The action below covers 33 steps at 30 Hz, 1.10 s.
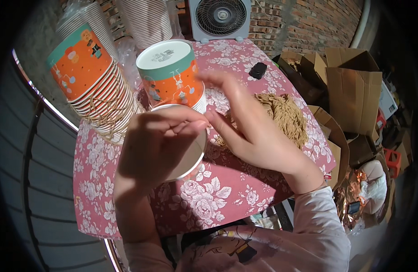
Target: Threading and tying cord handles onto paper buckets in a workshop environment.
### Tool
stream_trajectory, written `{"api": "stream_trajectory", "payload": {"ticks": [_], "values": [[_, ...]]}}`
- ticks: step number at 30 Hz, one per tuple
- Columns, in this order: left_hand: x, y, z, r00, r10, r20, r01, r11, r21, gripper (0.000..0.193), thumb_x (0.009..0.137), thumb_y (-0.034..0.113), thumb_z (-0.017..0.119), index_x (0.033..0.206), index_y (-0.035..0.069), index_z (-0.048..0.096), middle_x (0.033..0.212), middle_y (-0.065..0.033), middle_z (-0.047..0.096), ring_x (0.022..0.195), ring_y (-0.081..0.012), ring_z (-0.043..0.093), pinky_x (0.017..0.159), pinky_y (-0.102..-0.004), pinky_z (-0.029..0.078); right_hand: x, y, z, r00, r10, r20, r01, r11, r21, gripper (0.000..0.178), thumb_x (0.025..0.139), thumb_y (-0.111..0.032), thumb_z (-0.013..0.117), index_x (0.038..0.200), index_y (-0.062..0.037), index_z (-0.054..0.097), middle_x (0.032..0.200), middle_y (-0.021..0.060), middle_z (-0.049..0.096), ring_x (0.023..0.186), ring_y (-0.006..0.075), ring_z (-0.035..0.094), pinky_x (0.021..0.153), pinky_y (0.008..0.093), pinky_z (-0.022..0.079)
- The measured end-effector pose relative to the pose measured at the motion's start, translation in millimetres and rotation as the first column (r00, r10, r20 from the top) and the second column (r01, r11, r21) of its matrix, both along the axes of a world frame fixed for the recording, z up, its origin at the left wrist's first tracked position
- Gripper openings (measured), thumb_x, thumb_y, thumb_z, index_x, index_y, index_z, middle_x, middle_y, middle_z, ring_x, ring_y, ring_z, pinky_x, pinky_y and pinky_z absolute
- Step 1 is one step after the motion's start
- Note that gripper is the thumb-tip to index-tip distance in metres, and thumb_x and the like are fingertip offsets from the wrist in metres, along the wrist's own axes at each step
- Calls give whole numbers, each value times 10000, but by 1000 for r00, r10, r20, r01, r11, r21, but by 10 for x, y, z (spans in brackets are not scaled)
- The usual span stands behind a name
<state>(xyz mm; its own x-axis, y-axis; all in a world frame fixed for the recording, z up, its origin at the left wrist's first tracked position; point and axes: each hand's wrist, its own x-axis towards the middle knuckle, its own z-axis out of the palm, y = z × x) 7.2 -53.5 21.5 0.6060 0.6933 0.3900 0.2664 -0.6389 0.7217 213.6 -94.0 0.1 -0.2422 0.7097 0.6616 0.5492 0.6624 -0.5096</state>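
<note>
My left hand (157, 136) is closed in a pinch over an upright paper bucket (193, 157), whose pale inside shows below my fingers. A tiny tan tip pokes out at the fingertips; what it belongs to is hidden. Just to the right, my right hand (245, 122) has its thumb and forefinger spread, with the thumb close to the left fingertips. Behind them stands an upside-down orange and green paper bucket (170, 79) with a white base. A heap of tan cords (286, 119) lies beyond my right wrist. More tan cords drape over the leaning stack of orange buckets (93, 86) at left.
Pink flowered cloth (206, 197) covers the table. A grey box fan (221, 18) and wrapped stacks of white tubs (147, 20) stand at the back. A small black object (258, 70) lies at the far right. Cardboard boxes (354, 90) crowd the floor on the right.
</note>
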Motion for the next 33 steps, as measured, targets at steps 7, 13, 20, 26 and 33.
{"api": "stream_trajectory", "payload": {"ticks": [7, 13, 20, 26, 33], "values": [[-103, -24, 53, 998, -4, 61, 8, 998, -63, 122, 942, 91, 709, 923, -28, 732, 803, -86, 756, 744, -134, 745, 657, -257, 582, -83, -113, 149, 752, 94, -653, -516, 700, -493, 240, 1064, -99, 519, 1292, -28, 494, 830, -9, 598, 712, 16, 529, 615, 208, 431], [-207, 59, 67, 996, -82, 15, 84, 990, -116, 176, 952, 137, 726, 867, -17, 720, 670, 45, 597, 626, -16, 508, 566, -215, 400, -107, -134, 99, 929, 80, -362, -230, 890, -394, 215, 931, -148, 767, 1059, -22, 648, 668, -78, 472, 586, 6, 402, 529, 214, 343], [-320, 134, 161, 987, -153, -45, 127, 924, -360, 156, 967, 136, 692, 929, -6, 742, 834, -15, 710, 759, -47, 626, 689, -220, 486, -109, -122, 41, 940, 126, -316, -217, 938, -271, 145, 874, -39, 787, 996, 8, 724, 765, -61, 597, 650, 6, 406, 548, 205, 313], [-328, 174, 205, 968, -250, -12, 226, 892, -391, 249, 1011, 227, 644, 952, 6, 741, 839, -5, 699, 777, -51, 590, 709, -236, 467, -140, -185, 88, 969, 94, -230, -151, 958, -245, 121, 918, -29, 751, 1033, 2, 766, 807, -44, 686, 634, -18, 428, 541, 175, 316], [-312, 204, 102, 948, -316, 42, 307, 871, -382, 244, 1043, 185, 581, 941, -3, 698, 769, 20, 619, 728, -47, 545, 663, -228, 425, -148, -168, 3, 970, 28, -242, -74, 980, -183, 133, 914, -17, 752, 1044, -9, 777, 685, -96, 588, 592, -36, 382, 511, 176, 269]]}}
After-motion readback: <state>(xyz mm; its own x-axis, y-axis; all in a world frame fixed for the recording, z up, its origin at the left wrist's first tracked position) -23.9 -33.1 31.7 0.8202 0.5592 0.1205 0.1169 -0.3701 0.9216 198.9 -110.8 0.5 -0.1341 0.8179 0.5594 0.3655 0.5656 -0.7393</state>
